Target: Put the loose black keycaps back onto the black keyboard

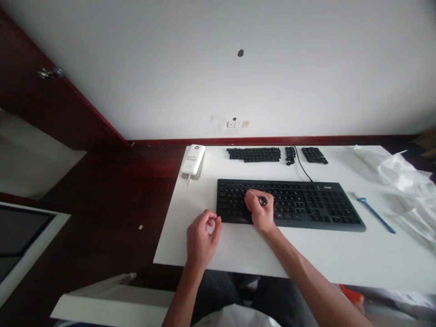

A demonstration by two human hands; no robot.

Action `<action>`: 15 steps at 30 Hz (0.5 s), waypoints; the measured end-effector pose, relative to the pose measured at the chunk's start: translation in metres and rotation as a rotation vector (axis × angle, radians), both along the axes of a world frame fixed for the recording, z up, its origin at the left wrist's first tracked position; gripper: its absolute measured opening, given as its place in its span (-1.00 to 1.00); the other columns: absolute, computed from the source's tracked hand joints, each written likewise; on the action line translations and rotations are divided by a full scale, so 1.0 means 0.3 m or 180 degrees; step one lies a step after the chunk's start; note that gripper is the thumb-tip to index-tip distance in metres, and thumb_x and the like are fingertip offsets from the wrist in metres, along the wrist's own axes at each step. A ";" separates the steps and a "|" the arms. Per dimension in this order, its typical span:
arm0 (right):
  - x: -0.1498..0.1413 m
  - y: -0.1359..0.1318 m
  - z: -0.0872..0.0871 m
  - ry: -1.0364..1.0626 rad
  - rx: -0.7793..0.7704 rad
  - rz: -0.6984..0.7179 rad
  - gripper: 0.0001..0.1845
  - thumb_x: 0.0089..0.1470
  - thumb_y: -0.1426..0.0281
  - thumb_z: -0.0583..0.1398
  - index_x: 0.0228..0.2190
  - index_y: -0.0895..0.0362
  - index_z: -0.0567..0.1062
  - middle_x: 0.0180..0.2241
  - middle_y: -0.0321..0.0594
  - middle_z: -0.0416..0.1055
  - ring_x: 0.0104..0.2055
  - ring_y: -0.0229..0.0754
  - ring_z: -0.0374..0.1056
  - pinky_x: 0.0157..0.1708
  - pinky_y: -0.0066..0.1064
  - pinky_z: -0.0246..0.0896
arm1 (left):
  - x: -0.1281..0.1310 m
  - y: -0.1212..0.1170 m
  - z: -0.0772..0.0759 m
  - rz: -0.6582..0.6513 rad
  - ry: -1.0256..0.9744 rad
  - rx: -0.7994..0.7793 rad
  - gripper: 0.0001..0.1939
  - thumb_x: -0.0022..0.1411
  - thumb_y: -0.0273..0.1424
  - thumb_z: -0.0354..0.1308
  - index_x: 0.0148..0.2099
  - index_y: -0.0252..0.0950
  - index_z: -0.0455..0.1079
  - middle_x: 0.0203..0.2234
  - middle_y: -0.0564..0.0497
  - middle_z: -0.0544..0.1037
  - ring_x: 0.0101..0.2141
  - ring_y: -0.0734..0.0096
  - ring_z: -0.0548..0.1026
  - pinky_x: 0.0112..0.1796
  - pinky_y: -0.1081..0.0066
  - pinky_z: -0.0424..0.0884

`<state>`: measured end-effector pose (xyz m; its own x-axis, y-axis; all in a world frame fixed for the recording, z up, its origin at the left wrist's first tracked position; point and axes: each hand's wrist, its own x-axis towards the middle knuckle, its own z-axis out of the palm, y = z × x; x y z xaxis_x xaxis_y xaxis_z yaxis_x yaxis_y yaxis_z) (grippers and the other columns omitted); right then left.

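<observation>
A black keyboard (306,204) lies on the white table (238,245). My right hand (260,211) rests over its left-middle keys, fingers curled around a small dark piece (263,200) that looks like a keycap. My left hand (200,238) hovers over the table just left of the keyboard, fingers loosely curled, and I see nothing in it. Rows of loose black keycaps (255,154) lie at the back of the table, with two smaller groups of keycaps (314,155) to their right.
A white device (193,160) with a cord sits at the table's back left. A blue stick-like tool (376,215) lies right of the keyboard. Crumpled clear plastic (405,181) covers the right end. The keyboard's cable (301,165) runs backward. Dark wood floor lies to the left.
</observation>
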<state>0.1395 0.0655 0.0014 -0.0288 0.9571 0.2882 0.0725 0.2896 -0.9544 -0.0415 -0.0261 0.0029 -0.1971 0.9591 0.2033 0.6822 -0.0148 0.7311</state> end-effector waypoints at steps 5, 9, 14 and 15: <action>0.005 -0.001 0.014 -0.0097 0.0152 -0.0177 -0.44 0.37 0.28 0.10 -0.66 0.07 0.11 -0.66 -0.37 0.04 -0.56 -0.31 -0.06 -0.50 -0.33 -0.18 | 0.034 -0.017 0.024 -0.0312 0.0508 0.0649 -0.92 0.37 -0.48 0.13 -0.20 -0.24 0.42 -0.31 -0.02 0.56 -0.20 0.30 0.49 -0.11 0.33 0.41; 0.032 -0.014 0.042 -0.0444 0.0522 -0.0682 -0.44 0.37 0.29 0.11 -0.65 0.08 0.10 -0.65 -0.38 0.02 -0.57 -0.32 -0.08 -0.50 -0.32 -0.18 | 0.104 -0.048 0.040 -0.0797 0.0797 0.0862 -0.87 0.32 -0.47 0.20 -0.09 -0.21 0.47 -0.14 -0.08 0.56 -0.07 0.18 0.47 0.02 0.17 0.42; 0.135 -0.160 0.055 -0.0837 0.0984 -0.1444 -0.57 0.30 0.37 0.17 -0.62 0.08 0.29 -0.65 -0.33 0.15 -0.60 -0.28 0.05 -0.50 -0.32 -0.04 | 0.191 -0.037 0.028 -0.0807 0.0944 0.0682 -0.45 0.24 -0.23 0.34 0.25 -0.19 0.41 0.13 -0.17 0.44 0.17 -0.02 0.34 0.21 -0.04 0.33; 0.163 -0.219 0.053 -0.0907 0.1137 -0.1506 -0.65 0.25 0.38 0.20 -0.58 0.08 0.36 -0.63 -0.28 0.26 -0.58 -0.23 0.15 -0.49 -0.31 0.04 | 0.202 -0.029 0.024 -0.0753 0.0967 0.0654 -0.42 0.24 -0.21 0.34 0.27 -0.19 0.40 0.15 -0.18 0.41 0.19 -0.05 0.32 0.23 -0.07 0.31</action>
<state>0.1884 -0.0003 0.0173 0.2495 0.7320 0.6340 0.5056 0.4599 -0.7299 0.0190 -0.0347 0.0102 0.1214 0.9042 0.4095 0.8262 -0.3207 0.4632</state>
